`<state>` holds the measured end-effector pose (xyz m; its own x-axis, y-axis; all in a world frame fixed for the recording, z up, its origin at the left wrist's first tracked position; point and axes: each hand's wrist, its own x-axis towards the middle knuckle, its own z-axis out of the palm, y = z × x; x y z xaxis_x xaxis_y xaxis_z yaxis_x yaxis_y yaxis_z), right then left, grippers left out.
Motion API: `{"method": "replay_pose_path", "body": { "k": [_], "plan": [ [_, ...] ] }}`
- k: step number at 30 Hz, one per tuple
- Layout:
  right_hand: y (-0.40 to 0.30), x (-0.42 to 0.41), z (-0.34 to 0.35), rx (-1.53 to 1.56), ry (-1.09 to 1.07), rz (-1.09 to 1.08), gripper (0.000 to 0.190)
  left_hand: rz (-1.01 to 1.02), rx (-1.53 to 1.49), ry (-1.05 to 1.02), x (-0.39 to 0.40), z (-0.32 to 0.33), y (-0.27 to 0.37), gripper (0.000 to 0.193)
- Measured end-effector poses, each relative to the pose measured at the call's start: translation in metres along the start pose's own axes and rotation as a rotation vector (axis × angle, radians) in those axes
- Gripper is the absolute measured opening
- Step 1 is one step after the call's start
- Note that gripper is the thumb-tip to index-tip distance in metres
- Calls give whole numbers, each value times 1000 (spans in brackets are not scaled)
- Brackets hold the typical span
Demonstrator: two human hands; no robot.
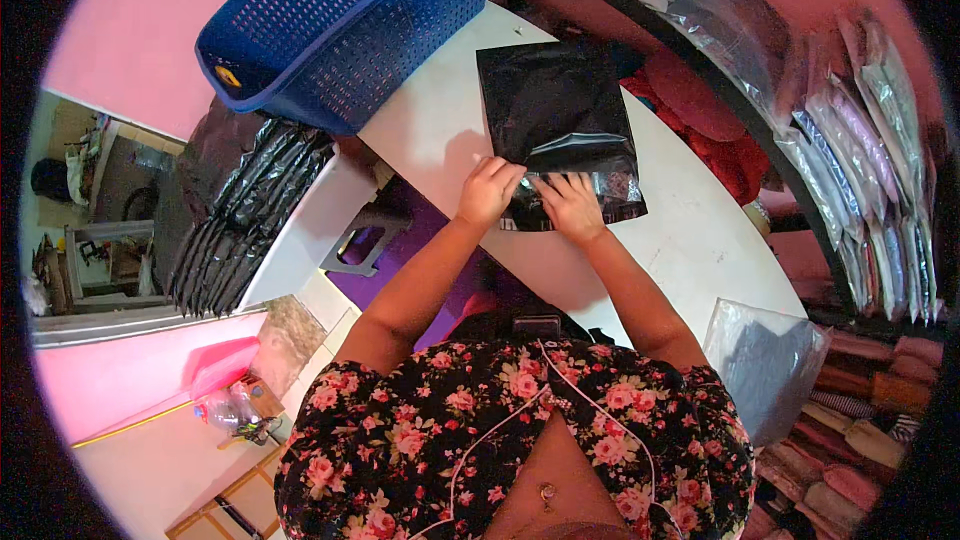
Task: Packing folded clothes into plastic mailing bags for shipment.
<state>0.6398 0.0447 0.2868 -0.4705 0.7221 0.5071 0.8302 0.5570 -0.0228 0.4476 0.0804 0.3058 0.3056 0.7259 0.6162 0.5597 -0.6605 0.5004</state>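
On the white table [675,240] before me lies a flat black plastic mailing bag [559,97], its glossy, partly see-through end nearest me. My left hand [491,187] is at the bag's left edge, with thumb and fingertips pinched together on the plastic. My right hand [574,206] lies palm down on the glossy strip, its fingers slightly bent and pressing on the bag. A raised crease in the plastic shines just beyond my right fingertips. Whatever is inside the bag is hidden.
A blue perforated plastic basket [360,52] stands at the table's far left. Black plastic packages [255,217] are stacked at the left. A clear-bagged item [765,367] lies by the table's near right corner. Shelves at the right hold clear-bagged folded garments [862,165] above rolled fabrics [862,427].
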Motion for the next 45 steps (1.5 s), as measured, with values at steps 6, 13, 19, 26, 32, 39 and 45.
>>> {"method": "replay_pose_path", "body": {
  "k": [6, 13, 19, 26, 32, 39, 45],
  "plan": [
    [8, 28, -12, 98, -196, 214, 41, 221, -78, 50, 5, -16, 20, 39],
    [23, 20, -7, 100, -23, 259, 50, -892, -655, -222, -60, 1, 12, 85],
    [29, 32, 11, 144, -51, 434, 51, -720, -449, -385, -50, -4, 20, 88],
    [9, 13, -42, 117, 15, 375, 35, -379, -251, -132, -39, -14, 35, 82],
    [14, -23, -47, 145, -100, 446, 17, 473, -113, -369, -25, -5, 39, 55],
    [27, -23, -81, 306, 377, 519, 34, 302, 348, -466, 13, 23, 38, 53],
    [61, -25, -68, 402, 385, 847, 31, 6, 390, -526, 51, 46, 49, 45]
  ]
}}
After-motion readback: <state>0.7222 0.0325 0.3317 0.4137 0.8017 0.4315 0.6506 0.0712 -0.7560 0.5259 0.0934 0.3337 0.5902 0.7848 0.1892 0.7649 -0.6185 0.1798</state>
